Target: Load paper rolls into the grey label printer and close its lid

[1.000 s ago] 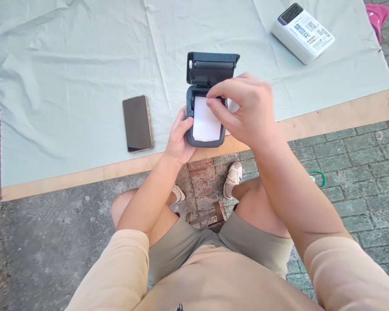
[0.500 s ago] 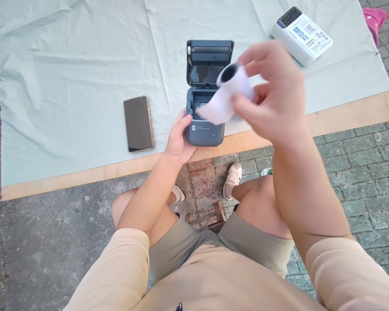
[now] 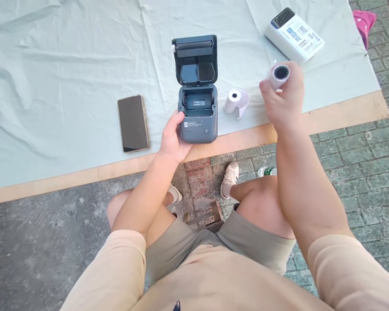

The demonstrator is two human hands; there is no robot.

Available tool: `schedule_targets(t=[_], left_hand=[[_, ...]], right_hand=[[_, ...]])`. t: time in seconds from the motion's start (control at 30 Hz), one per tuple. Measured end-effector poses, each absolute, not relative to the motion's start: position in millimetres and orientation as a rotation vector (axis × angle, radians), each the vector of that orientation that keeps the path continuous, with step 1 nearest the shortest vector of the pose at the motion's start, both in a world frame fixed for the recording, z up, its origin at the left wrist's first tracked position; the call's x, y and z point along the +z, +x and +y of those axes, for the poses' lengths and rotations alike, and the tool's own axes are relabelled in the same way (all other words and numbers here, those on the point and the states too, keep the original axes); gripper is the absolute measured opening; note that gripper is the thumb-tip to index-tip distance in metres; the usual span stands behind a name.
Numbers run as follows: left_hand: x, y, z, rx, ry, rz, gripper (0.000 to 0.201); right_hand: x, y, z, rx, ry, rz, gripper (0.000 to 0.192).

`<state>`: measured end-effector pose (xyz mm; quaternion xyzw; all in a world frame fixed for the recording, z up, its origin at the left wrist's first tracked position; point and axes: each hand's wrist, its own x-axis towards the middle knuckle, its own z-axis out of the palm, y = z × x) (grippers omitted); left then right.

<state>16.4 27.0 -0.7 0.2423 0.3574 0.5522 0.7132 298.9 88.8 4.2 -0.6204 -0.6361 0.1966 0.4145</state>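
A dark grey label printer (image 3: 198,129) stands at the table's front edge with its lid raised. Its paper bay shows bare, with a small printed label inside. My left hand (image 3: 174,140) grips the printer's left front corner, thumb on top. Off to the right, my right hand (image 3: 287,97) is closed round a roll of white paper (image 3: 274,80) with a dark core facing up. A second, smaller paper roll (image 3: 234,101) stands on the cloth between the printer and my right hand, its loose end curling out to the right.
A phone (image 3: 134,124) lies left of the printer. Behind my right hand is a white box (image 3: 294,36) with blue print. Pale cloth (image 3: 84,77) covers the table except its wooden front edge (image 3: 129,162). A bottle (image 3: 266,171) is by my right knee.
My right hand has carried the paper roll from over the printer out to the right. The printer's bay and the smaller roll have come into sight. My left hand keeps its grip.
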Motion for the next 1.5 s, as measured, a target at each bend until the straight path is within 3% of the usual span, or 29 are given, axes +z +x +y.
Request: schedule_targets(t=[0.17, 0.27, 0.37, 0.5, 0.63, 0.8, 0.97, 1.2, 1.37, 1.5], left_hand=[[-2, 16, 28, 1.223, 0.544, 0.777, 0.034], [-2, 16, 28, 1.217, 0.564, 0.786, 0.034], [-2, 17, 28, 1.217, 0.585, 0.785, 0.032], [-2, 16, 28, 1.221, 0.609, 0.776, 0.030], [-2, 16, 27, 1.211, 0.593, 0.774, 0.033], [-4, 17, 26, 1.250, 0.593, 0.735, 0.028], [-3, 18, 25, 1.228, 0.613, 0.683, 0.034], [1, 22, 20, 1.290, 0.618, 0.722, 0.049], [2, 22, 19, 1.276, 0.572, 0.781, 0.049], [2, 21, 20, 1.258, 0.586, 0.807, 0.042]], right_hand=[[9, 298, 75, 0.418, -1.806, -1.667, 0.050], [22, 287, 58, 0.209, -1.727, -1.702, 0.065], [33, 263, 44, -0.052, -1.701, -1.748, 0.049], [28, 230, 45, -0.013, -1.786, -1.903, 0.044], [16, 224, 56, 0.021, -1.738, -1.895, 0.026], [20, 228, 60, 0.094, -1.579, -1.756, 0.046], [42, 217, 51, 0.246, -1.039, -1.687, 0.038], [64, 178, 41, 0.246, -1.419, -2.232, 0.050], [58, 178, 47, 0.279, -1.372, -2.212, 0.021], [58, 184, 46, 0.250, -1.356, -2.204, 0.020]])
